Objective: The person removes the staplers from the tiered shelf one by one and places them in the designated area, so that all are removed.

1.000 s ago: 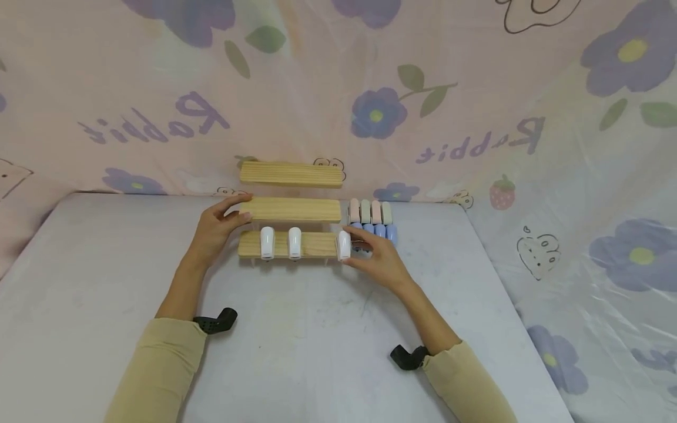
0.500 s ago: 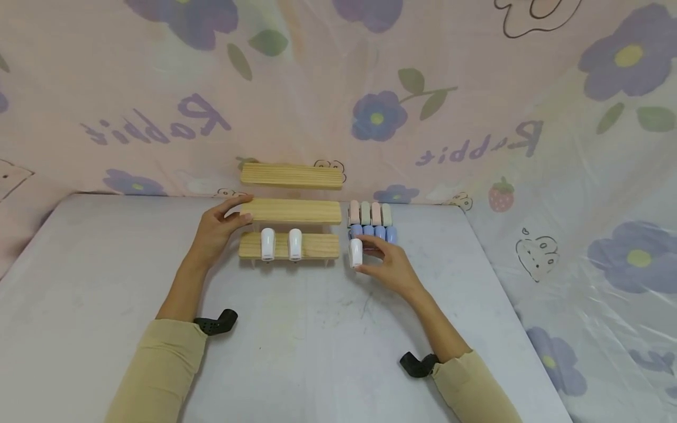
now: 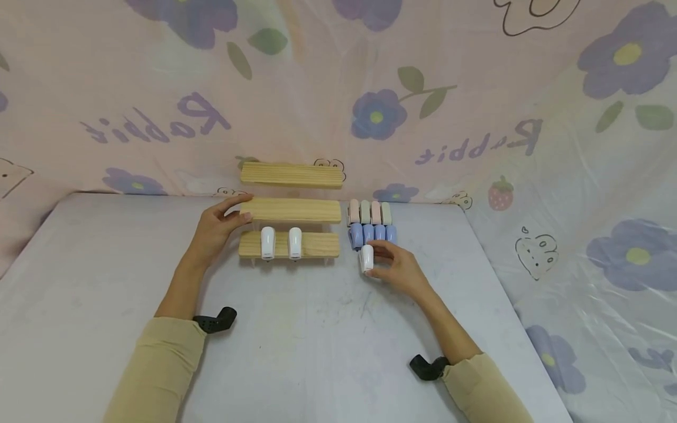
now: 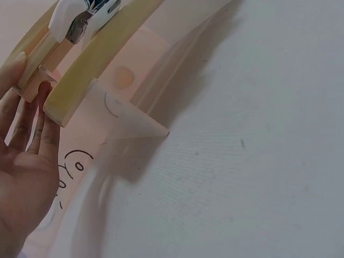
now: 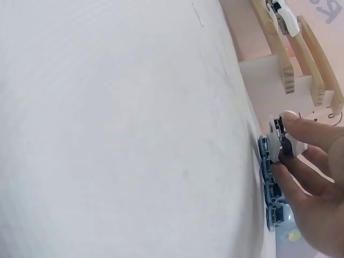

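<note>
A three-tier wooden display rack (image 3: 312, 210) with clear supports stands near the back of the table. My left hand (image 3: 211, 235) grips the left end of its middle board, thumb in front. On the lowest board sit two white mini staplers, a left stapler (image 3: 268, 244) and a right stapler (image 3: 295, 244). My right hand (image 3: 406, 270) pinches another white mini stapler (image 3: 367, 258) between thumb and fingers, right of the rack. In the right wrist view its metal underside (image 5: 280, 131) shows. Directly behind it is a row of blue mini staplers (image 3: 379, 234).
Behind the blue row, pink and pale green mini staplers (image 3: 375, 211) stand side by side, right of the rack. A flowered curtain (image 3: 317, 88) hangs along the back and right of the white table (image 3: 296, 352). Each wrist wears a black camera mount (image 3: 217, 321).
My right hand has carried the white stapler from the right end of the lowest board rightward and toward me, in front of the blue staplers. The left hand stays put.
</note>
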Action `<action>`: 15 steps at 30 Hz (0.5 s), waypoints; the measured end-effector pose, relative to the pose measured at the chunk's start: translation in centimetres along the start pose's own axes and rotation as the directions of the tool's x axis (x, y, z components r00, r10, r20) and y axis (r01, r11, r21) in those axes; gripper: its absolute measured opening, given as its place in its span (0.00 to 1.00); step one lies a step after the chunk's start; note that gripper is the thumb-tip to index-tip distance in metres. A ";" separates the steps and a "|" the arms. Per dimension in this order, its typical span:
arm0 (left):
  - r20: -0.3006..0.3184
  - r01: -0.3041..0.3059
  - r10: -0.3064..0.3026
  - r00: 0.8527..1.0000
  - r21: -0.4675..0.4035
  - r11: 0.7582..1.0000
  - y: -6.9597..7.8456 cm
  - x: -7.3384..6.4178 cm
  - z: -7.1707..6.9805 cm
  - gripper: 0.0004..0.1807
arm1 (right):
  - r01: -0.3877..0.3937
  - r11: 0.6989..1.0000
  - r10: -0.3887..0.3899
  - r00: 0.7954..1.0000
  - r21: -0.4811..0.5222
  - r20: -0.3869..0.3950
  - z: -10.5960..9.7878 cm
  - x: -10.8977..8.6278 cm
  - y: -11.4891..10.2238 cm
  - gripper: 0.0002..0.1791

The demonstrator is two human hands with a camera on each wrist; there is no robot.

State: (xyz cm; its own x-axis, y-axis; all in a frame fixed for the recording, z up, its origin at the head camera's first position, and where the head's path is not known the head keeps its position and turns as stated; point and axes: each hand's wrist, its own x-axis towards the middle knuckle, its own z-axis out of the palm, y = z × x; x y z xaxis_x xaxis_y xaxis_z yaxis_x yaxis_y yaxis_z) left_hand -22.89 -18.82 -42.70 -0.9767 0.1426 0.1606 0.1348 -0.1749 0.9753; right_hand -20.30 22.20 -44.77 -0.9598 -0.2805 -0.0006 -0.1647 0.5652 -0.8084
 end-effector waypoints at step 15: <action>-0.021 0.017 -0.017 1.000 -0.024 1.000 -1.9 1.0 -0.9 0.26 | -0.029 1.000 0.029 1.000 -0.001 0.012 0.5 0.2 0.5 0.37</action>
State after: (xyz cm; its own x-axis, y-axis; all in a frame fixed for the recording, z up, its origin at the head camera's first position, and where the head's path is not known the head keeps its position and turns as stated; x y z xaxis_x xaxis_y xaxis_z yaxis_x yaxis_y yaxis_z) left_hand -24.26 -19.23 -44.57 -0.9822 0.1250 0.1403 0.1143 -0.1955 0.9740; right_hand -20.45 22.06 -45.48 -0.9614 -0.2735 -0.0309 -0.1373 0.5738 -0.8074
